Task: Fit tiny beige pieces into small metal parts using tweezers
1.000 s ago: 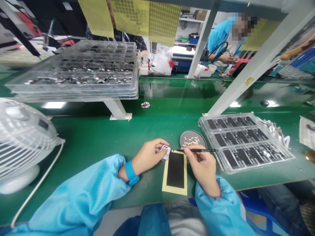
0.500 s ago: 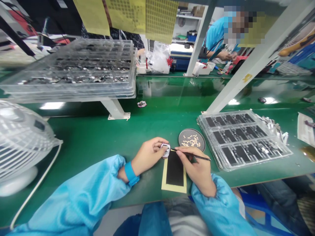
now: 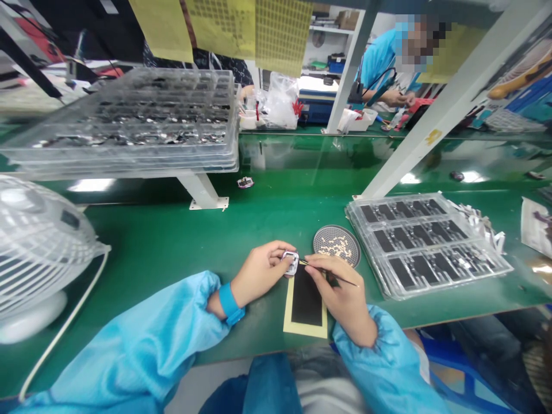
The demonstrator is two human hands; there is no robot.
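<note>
Pinched in my left hand (image 3: 264, 269) is a small white rounded-square casing (image 3: 291, 263) with its open side facing me. My right hand (image 3: 340, 293) grips tweezers (image 3: 332, 275), dark and slender, their tip at the casing's right edge. Whether the tip holds a part is too small to tell. Below both hands lies a black pad with a yellow border (image 3: 307, 299). Just beyond my right hand sits a round dark dish (image 3: 319, 240) with many tiny cream-coloured pieces (image 3: 338, 247) in it.
To the right stands a clear tray stack (image 3: 388, 287) with black parts. More clear trays (image 3: 172, 155) rest on a raised shelf at left, above a white fan (image 3: 38, 253). Another small casing (image 3: 245, 182) lies farther back. A co-worker (image 3: 379, 57) works across the bench.
My right hand has shifted slightly left and turned, so the tweezers' rear end points lower. My left hand keeps the casing in nearly the same place.
</note>
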